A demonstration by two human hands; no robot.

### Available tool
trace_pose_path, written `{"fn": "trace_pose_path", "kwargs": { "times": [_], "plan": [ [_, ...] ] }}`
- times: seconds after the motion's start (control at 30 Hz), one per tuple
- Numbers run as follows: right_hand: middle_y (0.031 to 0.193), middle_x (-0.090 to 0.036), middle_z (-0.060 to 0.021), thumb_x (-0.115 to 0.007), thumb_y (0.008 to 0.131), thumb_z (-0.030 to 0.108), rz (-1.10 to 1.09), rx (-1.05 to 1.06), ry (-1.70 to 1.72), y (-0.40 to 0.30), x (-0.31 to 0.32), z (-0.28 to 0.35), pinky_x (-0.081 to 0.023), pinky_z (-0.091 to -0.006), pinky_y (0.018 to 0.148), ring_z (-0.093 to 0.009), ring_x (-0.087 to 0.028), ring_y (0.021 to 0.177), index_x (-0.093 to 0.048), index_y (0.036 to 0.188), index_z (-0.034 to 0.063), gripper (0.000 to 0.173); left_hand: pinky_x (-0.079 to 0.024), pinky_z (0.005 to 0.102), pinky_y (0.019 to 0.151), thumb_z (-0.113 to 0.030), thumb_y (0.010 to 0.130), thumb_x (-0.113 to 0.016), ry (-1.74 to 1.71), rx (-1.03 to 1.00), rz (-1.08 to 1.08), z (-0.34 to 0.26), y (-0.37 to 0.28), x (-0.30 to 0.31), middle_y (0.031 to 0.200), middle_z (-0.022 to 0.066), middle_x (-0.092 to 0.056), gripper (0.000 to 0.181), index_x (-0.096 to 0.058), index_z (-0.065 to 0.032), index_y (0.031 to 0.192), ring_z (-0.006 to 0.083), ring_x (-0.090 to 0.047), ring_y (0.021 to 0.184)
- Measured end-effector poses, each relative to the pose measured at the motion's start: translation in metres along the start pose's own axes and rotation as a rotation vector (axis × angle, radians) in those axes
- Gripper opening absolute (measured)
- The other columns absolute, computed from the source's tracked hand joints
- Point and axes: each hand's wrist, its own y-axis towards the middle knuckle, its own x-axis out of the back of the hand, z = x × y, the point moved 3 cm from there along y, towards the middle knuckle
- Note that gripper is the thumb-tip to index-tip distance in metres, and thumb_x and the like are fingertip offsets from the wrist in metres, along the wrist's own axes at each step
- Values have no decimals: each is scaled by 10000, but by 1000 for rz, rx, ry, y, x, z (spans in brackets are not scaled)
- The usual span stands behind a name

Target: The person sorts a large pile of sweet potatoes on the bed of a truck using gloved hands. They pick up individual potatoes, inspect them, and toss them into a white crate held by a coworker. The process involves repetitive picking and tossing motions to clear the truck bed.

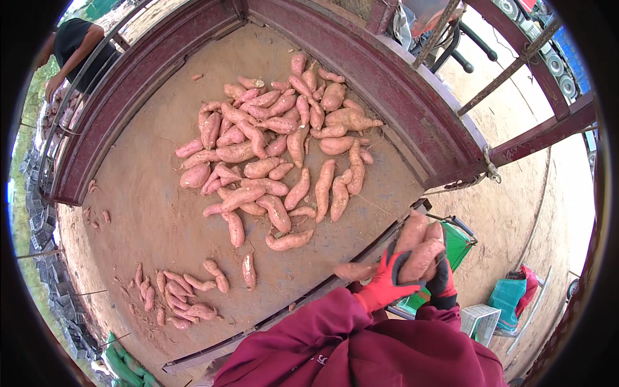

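My left hand (390,280), in a red glove with dark fingers, grips several sweet potatoes (421,249) from the left. On their other side my right hand (441,276), gloved alike, supports the same bunch. Another sweet potato (355,271), blurred, is beside my left wrist; whether it is held, I cannot tell. Partly hidden behind my hands, a green bag (458,244) hangs on a metal frame. A large heap of pinkish sweet potatoes (261,145) lies on the soil-covered truck bed (145,203). Nearer me is a smaller group of thin ones (181,297).
Maroon metal side walls (387,92) border the bed, and a low metal edge (290,309) runs before me. To the right on the ground are a white plastic crate (480,321) and a teal sack (507,302). Another person (87,53) leans beyond the left wall.
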Motion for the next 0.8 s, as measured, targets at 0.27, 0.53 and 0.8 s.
{"fn": "trace_pose_path", "kwargs": {
  "times": [0.27, 0.53, 0.8],
  "plan": [
    [1254, -568, -200, -565, 913, 181, -813, -36, -1384, -61, 195, -66, -426, -383, 994, -334, -538, 1170, -504, 1320, 13, 445, -198, 627, 1100, -395, 805, -661, 1313, -220, 412, 117, -40, 51, 1476, 112, -377, 612, -486, -255, 1374, 330, -300, 1384],
    [1189, -612, -154, -622, 878, 138, -374, 526, -1243, 64, -48, -17, -456, -386, 931, -309, -584, 1097, -574, 1269, 62, 401, -179, 557, 1119, -386, 742, -725, 1325, -103, -825, -10, 6, 251, 1436, 108, -412, 715, -476, -200, 1386, 344, -343, 1337],
    [1224, -572, -215, -644, 882, 340, -536, 418, -1451, 270, -134, -55, -459, -446, 938, -360, -566, 1128, -397, 1403, 72, 635, -412, 432, 911, -284, 891, -597, 681, 152, -460, -7, 1, 375, 1220, 164, -544, 442, -517, -61, 1264, 309, -494, 1152]
  ]
}}
